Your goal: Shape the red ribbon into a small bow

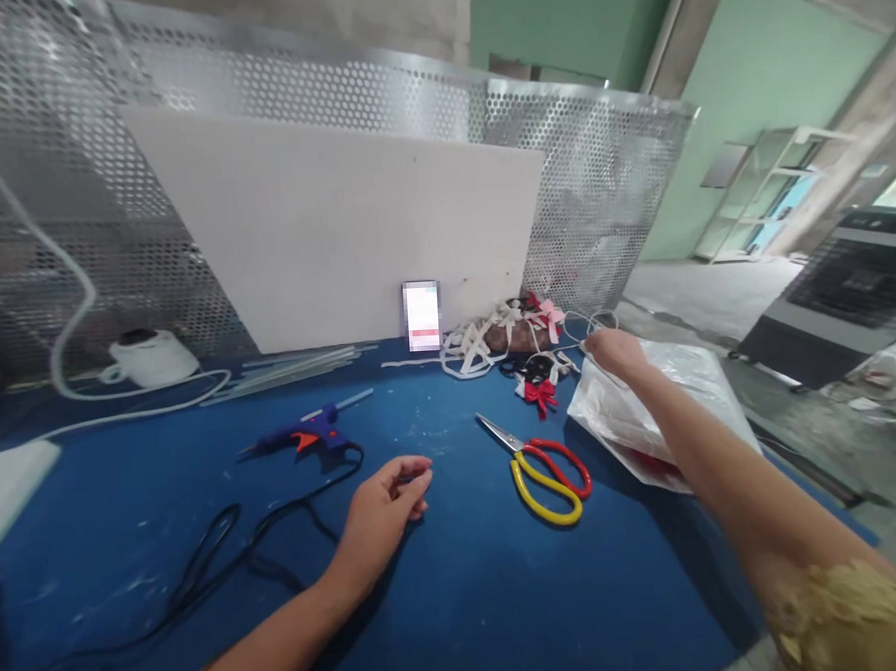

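My left hand (pixel 387 499) rests on the blue tabletop (pixel 469 595) with its fingers curled in a pinch around something small and dark that I cannot make out. My right hand (pixel 614 352) reaches far right, fingers closed on a thin white ribbon strand at the top edge of a clear plastic bag (pixel 632 416). Scissors (pixel 541 466) with red and yellow handles lie between the hands. A blue glue gun (pixel 307 438) lies to the left, its black cord (pixel 226 547) trailing toward me.
A pile of white ribbon and red bows (pixel 504 338) sits against a white board (pixel 337 221) backed by perforated metal sheet (pixel 597 187). Glue sticks (pixel 300 368), a white cable and a white mug (pixel 149 356) lie at the back left. The table's right edge drops to the floor.
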Tool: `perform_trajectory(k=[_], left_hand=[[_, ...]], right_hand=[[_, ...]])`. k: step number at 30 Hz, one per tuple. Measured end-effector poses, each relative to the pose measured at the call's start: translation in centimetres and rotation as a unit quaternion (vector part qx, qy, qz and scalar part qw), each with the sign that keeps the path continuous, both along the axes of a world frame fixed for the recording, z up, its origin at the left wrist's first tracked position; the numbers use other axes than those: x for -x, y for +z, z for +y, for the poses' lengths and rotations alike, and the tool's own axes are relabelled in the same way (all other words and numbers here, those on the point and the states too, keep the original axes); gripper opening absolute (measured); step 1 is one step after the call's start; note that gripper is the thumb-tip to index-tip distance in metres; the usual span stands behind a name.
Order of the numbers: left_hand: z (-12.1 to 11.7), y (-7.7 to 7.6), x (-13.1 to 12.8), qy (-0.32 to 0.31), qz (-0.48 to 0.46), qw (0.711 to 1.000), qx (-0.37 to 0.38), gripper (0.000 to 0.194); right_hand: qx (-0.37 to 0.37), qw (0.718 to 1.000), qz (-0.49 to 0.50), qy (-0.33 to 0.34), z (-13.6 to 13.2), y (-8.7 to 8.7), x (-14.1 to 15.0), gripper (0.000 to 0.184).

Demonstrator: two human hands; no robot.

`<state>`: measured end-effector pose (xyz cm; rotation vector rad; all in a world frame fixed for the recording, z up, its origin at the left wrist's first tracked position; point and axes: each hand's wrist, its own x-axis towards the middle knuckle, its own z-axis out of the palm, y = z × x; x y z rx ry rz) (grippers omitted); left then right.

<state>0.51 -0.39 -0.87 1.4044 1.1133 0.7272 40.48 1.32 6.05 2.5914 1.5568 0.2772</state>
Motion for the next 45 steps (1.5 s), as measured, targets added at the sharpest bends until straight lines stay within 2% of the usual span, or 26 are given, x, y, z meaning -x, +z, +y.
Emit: perform_trajectory(k=[6,11,15,20,24,28,33,36,38,41,42,45], left_hand=[[0.0,0.3,-0.1,-0.002,0.011,1.000,0.008,0.037],[0.1,0.5,-0.2,0.003,0.006,1.000,0.024,0.038],[0.1,0.5,-0.1,0.000,0.010,1.000,0.027,0.037],[0.2,0.2,0.0,-0.008,0.011,1.000,0.022,0.036],[0.2,0.4,0.0,-0.002,0.005,1.000,0.026,0.036],[0.2,1.0,-0.1,0.008,-0.013,0.999,0.048,0.034],[0.0,1.9,-0.1,0.012,-0.030,0.997,0.069,0.033],[-0.4,3.0,-0.2,0.002,-0.029,0.998,0.051,0.032],[-0.7,3.9,-0.7,-0.019,-0.017,0.999,0.038,0.031],[-0.6,5.4,-2.6,-0.079,-0.001,0.996,0.046,0.036],[-0.4,5.8,-3.6,-0.108,-0.013,0.993,0.052,0.039],[0.9,6.1,-7.3,-0.127,-0.099,0.983,0.086,0.040]], right_hand=[[0.061,0.994,-0.021,0.083,4.0,-3.0,0.0,0.032],[0.072,0.989,-0.011,0.127,5.6,-4.2,0.4,0.033],[0.049,0.988,0.042,0.144,5.6,-4.4,-0.2,0.033],[-0.032,0.968,0.185,0.164,5.2,-4.0,-0.2,0.029],[-0.147,0.914,0.332,0.183,4.8,-3.4,1.2,0.019],[-0.280,0.842,0.430,0.171,4.6,-3.3,2.6,0.031],[-0.429,0.761,0.461,0.152,4.2,-2.6,2.9,0.036],[-0.475,0.734,0.454,0.175,2.7,-1.4,3.1,0.034],[-0.465,0.737,0.448,0.200,1.2,-0.8,3.6,0.029],[-0.405,0.767,0.437,0.238,-1.2,-0.8,4.8,0.024],[-0.384,0.777,0.433,0.248,-1.8,-1.1,5.3,0.024],[-0.329,0.800,0.423,0.271,-3.1,-2.4,6.9,0.021]])
